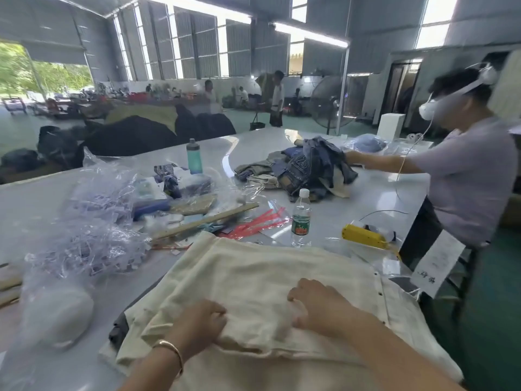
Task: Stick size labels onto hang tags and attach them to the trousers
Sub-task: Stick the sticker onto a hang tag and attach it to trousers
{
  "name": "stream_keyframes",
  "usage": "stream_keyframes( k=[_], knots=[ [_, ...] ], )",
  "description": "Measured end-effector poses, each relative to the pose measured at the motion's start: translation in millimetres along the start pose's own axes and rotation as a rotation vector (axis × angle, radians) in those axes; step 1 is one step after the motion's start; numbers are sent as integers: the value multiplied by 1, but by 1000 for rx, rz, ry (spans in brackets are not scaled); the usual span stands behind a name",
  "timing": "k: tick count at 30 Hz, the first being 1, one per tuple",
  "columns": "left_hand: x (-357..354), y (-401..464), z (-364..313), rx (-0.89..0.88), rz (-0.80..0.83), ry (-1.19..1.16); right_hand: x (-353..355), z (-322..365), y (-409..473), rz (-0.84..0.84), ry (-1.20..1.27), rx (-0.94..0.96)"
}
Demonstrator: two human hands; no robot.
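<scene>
Cream trousers (270,277) lie folded on the white table (366,193), right in front of the person. The left hand (201,320) curls its fingers into a fold of the cloth and grips it, while the right hand (315,301) does likewise just beside it — both bunching the same top layer. A water bottle (301,218) stands upright beyond the trousers

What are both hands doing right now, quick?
Left hand: fingers curled, gripping a fold of the cream-coloured fabric trousers.
Right hand: fingers curled into the same cream trousers, gripping the cloth.
</scene>
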State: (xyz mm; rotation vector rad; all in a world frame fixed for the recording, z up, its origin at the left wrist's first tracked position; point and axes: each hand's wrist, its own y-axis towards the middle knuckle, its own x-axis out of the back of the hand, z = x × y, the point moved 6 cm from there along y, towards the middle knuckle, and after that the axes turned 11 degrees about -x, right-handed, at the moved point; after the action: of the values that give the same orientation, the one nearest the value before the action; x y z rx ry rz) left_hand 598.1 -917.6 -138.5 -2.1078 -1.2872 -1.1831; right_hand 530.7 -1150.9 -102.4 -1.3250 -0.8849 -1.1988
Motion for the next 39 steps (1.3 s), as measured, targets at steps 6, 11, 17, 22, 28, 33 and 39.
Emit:
stream_keyframes(
  k=[6, 11, 17, 22, 28, 33, 39],
  knots=[
    [0, -36, 9, -103, -146, -28, 2, 34, 11, -110, 216, 8],
    [71, -119, 56, 47, -418, 162, 8, 149, 0, -93, 566, 284],
    [156, -323, 163, 515, -729, 183, -40, 327, -42, 234, 941, 462],
    [218, -522, 220, 847, -906, 238, -86, 491, -111, 587, 1144, 576],
    [309, -721, 265, 986, -1144, 483, -114, 694, -215, 1113, 1423, 599],
    [341, -836, 349, 1281, -1002, 520, -163, 815, -278, 1355, 1440, 395],
    [348, -887, 438, 1440, -524, 524, -222, 893, -321, 1377, 1239, 338]
  ],
)
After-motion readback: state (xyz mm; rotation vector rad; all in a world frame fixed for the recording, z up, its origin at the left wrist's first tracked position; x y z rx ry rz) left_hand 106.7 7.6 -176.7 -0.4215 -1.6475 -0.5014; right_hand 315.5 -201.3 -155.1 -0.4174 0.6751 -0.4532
